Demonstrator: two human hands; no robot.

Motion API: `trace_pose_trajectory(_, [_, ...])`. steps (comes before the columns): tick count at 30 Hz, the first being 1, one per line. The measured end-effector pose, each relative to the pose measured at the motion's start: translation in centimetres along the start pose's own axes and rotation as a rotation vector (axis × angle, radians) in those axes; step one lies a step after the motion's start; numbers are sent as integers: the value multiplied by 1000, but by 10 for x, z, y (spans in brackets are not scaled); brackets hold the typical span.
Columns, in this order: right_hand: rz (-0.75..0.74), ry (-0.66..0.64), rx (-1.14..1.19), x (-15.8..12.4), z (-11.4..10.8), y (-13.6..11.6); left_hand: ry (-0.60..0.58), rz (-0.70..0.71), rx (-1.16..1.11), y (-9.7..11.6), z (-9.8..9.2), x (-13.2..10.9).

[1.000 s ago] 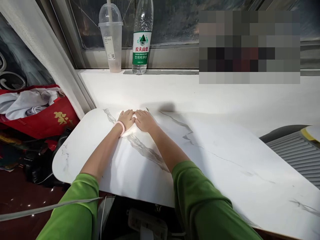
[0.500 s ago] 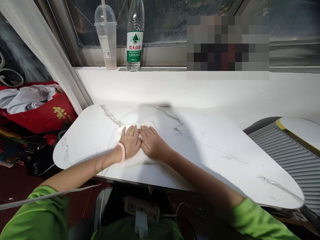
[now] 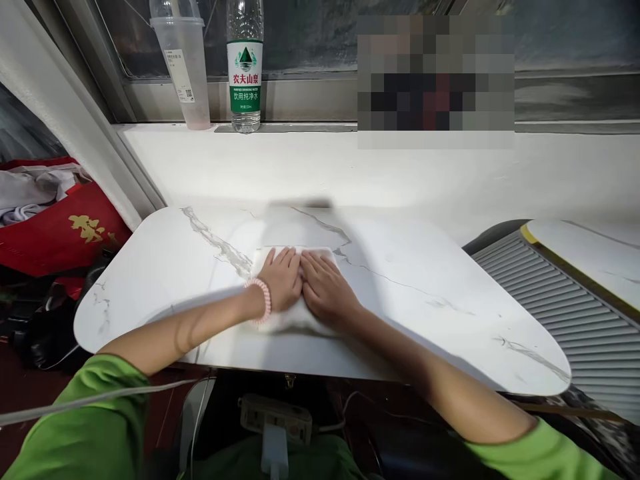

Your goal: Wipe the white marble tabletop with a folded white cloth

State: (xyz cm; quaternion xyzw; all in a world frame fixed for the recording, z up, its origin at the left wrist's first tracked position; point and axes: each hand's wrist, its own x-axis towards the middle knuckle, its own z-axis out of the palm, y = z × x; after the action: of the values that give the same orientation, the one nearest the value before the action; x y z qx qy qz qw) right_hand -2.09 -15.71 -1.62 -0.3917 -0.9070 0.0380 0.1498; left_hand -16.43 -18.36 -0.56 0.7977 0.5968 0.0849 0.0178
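A white cloth (image 3: 295,322) lies flat on a white marble-patterned tabletop (image 3: 425,267). My left hand (image 3: 281,280), with a pink coiled band (image 3: 267,298) round its wrist, rests palm down on the cloth's left part. My right hand (image 3: 327,287) presses palm down on its right part. Both hands lie side by side, thumbs close together, fingers stretched out and pointing away from me. Much of the cloth is hidden beneath them.
A lidded plastic cup (image 3: 183,73) and a water bottle (image 3: 245,87) stand on the window sill. A red bag (image 3: 65,227) with fabric is at left. A power strip (image 3: 275,417) sits below the table edge, and a ribbed grey panel (image 3: 545,300) lies at right.
Both hands and the cloth have slid to the right across the tabletop, uncovering more of the grey vein on the left. The camera view has shifted a little.
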Motion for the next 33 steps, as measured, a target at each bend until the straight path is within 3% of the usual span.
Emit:
trace_pose_trajectory(7, [20,61,-62,100,14,52,25,-62,10,-51,3,99])
trace_pose_trajectory(10, [131,170,-81,120,22,62,23,-105,-10,-62,3,118])
trace_pose_trajectory(13, [166,223,-67,123,26,65,34,-127,-18,-64,5,122])
trace_pose_trajectory(20, [68,152,-38,89,20,54,45,-137,2,-43,3,89])
trace_pose_trajectory(29, [32,107,-126,-40,0,4,18,16,-5,28,5,-11])
trace_pose_trajectory(33, [9,65,-85,-71,-8,3,-20,50,-37,55,2,-33])
